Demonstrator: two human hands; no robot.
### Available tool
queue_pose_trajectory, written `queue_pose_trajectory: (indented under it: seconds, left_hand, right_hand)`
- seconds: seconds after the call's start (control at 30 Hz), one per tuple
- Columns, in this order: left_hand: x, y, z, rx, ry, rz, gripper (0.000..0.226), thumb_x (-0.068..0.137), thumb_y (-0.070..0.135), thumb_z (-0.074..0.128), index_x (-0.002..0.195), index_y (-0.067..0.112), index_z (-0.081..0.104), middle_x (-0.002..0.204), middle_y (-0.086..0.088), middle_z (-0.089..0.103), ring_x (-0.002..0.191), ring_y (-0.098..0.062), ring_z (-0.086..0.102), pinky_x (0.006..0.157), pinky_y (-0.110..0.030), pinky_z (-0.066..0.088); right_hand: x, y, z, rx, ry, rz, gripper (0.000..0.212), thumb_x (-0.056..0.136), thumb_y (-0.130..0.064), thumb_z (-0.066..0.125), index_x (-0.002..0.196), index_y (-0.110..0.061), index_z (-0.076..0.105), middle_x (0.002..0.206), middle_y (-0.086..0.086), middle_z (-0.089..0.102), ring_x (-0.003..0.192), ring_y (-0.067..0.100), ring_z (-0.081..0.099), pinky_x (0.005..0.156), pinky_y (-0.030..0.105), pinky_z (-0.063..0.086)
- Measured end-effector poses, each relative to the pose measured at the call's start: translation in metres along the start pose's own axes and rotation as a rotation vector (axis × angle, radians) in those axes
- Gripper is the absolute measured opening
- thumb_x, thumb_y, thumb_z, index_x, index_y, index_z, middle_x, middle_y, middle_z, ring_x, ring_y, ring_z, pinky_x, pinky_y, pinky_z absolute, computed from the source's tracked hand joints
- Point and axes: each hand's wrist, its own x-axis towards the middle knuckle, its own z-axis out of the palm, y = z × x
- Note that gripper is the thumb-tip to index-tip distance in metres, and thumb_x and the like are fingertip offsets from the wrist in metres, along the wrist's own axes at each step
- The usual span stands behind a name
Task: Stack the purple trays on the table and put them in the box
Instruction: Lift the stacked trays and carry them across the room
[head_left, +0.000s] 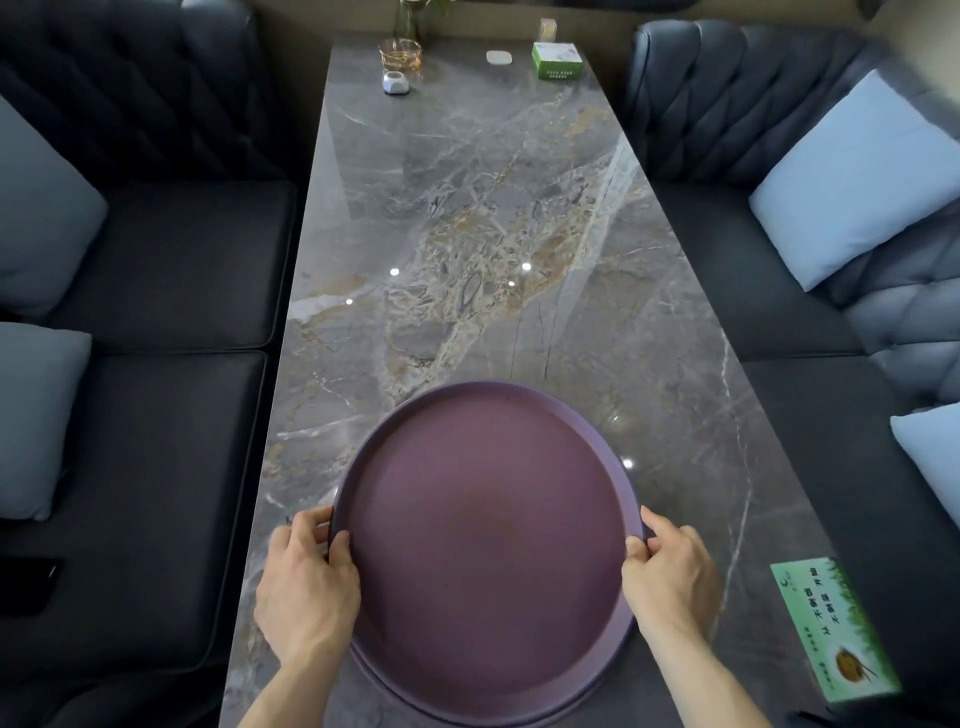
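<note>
From my head camera I look down at the round purple trays stacked at the near end of the grey marble table, with a second rim showing under the top one along the near and lower left edge, so I judge at least two are nested; how many more lie beneath I cannot tell. My left hand is curled over the stack's left rim, thumb on top and fingers wrapped around the edge, and my right hand mirrors it on the right rim, both closed on the trays and neither holding anything else. The stack sits directly between my hands, touching both, close to my body. What worries me is that the rims do not line up: the lower tray pokes out towards me, so if I lift by the top rim alone, the lower one could stay behind or slide off. The polished stone could also let the pile skate if I push, not lift. I see no box anywhere here, so I would be carrying blind towards it. The green card to my right lies well apart, and the glass ashtray and green tissue box at the far end are no obstacle.
</note>
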Motion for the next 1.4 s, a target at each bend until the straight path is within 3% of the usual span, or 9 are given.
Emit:
queue_pose_trajectory:
  seconds: [0.2, 0.37, 0.6, 0.77, 0.93, 1.03, 1.17, 1.27, 1.4]
  left_hand:
    - [0.004, -0.001, -0.001, 0.057, -0.034, 0.006, 0.025, 0.09, 0.029, 0.058, 0.114, 0.032, 0.063, 0.106, 0.003, 0.06, 0.086, -0.029, 0.065, 0.074, -0.039, 0.043]
    - [0.001, -0.003, -0.004, 0.057, -0.037, -0.022, 0.025, 0.089, 0.03, 0.059, 0.113, 0.035, 0.063, 0.106, 0.002, 0.063, 0.091, -0.031, 0.064, 0.077, -0.042, 0.044]
    - [-0.001, -0.003, -0.004, 0.064, -0.029, -0.001, 0.023, 0.089, 0.031, 0.059, 0.112, 0.035, 0.063, 0.106, 0.002, 0.063, 0.092, -0.029, 0.064, 0.076, -0.042, 0.046]
    - [-0.001, -0.005, -0.001, 0.09, -0.027, 0.024, 0.024, 0.089, 0.03, 0.059, 0.113, 0.03, 0.063, 0.106, -0.001, 0.062, 0.085, -0.031, 0.064, 0.071, -0.039, 0.044]
    - [0.0, -0.003, -0.002, 0.105, -0.049, 0.032, 0.026, 0.089, 0.029, 0.059, 0.114, 0.027, 0.062, 0.106, -0.003, 0.06, 0.087, -0.033, 0.063, 0.074, -0.041, 0.044]
    - [0.003, -0.003, -0.006, 0.116, -0.098, 0.046, 0.026, 0.088, 0.029, 0.059, 0.114, 0.026, 0.06, 0.109, -0.003, 0.061, 0.09, -0.033, 0.064, 0.076, -0.043, 0.046]
    - [0.009, -0.01, -0.004, 0.044, -0.227, 0.012, 0.029, 0.091, 0.03, 0.054, 0.12, 0.029, 0.052, 0.116, -0.003, 0.065, 0.098, -0.033, 0.062, 0.076, -0.04, 0.042]
    - [0.012, -0.009, -0.004, -0.096, -0.289, -0.057, 0.037, 0.089, 0.029, 0.058, 0.125, 0.03, 0.053, 0.107, 0.003, 0.069, 0.091, -0.024, 0.059, 0.078, -0.039, 0.041]
    - [0.02, -0.003, -0.001, -0.19, -0.296, -0.213, 0.039, 0.084, 0.045, 0.063, 0.118, 0.026, 0.06, 0.109, 0.002, 0.068, 0.1, -0.026, 0.064, 0.089, -0.042, 0.046]
  right_hand:
    - [0.01, -0.001, -0.004, -0.079, -0.061, -0.005, 0.044, 0.092, -0.014, 0.061, 0.134, -0.027, 0.063, 0.112, 0.005, 0.065, 0.104, 0.032, 0.063, 0.076, 0.037, 0.046]
    - [0.003, 0.0, -0.003, -0.094, -0.06, -0.015, 0.045, 0.092, -0.012, 0.061, 0.134, -0.026, 0.063, 0.11, 0.008, 0.065, 0.1, 0.032, 0.064, 0.082, 0.04, 0.051]
    - [0.001, 0.0, -0.002, -0.104, -0.053, -0.037, 0.045, 0.092, -0.01, 0.061, 0.135, -0.022, 0.063, 0.106, 0.007, 0.064, 0.096, 0.031, 0.064, 0.077, 0.038, 0.051]
    - [0.002, 0.001, -0.003, -0.19, -0.077, -0.084, 0.044, 0.092, -0.011, 0.06, 0.135, -0.021, 0.062, 0.096, 0.003, 0.056, 0.093, 0.031, 0.062, 0.068, 0.032, 0.041]
    - [-0.001, 0.0, -0.001, -0.22, -0.056, -0.073, 0.045, 0.094, -0.014, 0.058, 0.139, -0.023, 0.059, 0.094, 0.0, 0.045, 0.077, 0.026, 0.055, 0.066, 0.032, 0.039]
    - [-0.009, 0.005, 0.007, -0.147, -0.056, -0.056, 0.049, 0.098, -0.018, 0.053, 0.147, -0.025, 0.049, 0.103, 0.006, 0.052, 0.087, 0.035, 0.064, 0.069, 0.036, 0.046]
    - [-0.021, 0.016, 0.015, -0.029, -0.117, 0.047, 0.056, 0.102, -0.037, 0.039, 0.156, -0.037, 0.024, 0.128, 0.013, 0.055, 0.108, 0.038, 0.06, 0.076, 0.04, 0.044]
    - [-0.015, 0.02, 0.019, 0.1, -0.115, 0.133, 0.053, 0.098, -0.037, 0.051, 0.149, -0.024, 0.041, 0.136, 0.015, 0.058, 0.121, 0.039, 0.057, 0.095, 0.046, 0.046]
    - [-0.013, 0.021, 0.022, 0.237, -0.065, 0.189, 0.047, 0.091, -0.041, 0.063, 0.128, -0.013, 0.058, 0.12, 0.015, 0.069, 0.111, 0.038, 0.062, 0.09, 0.042, 0.049]
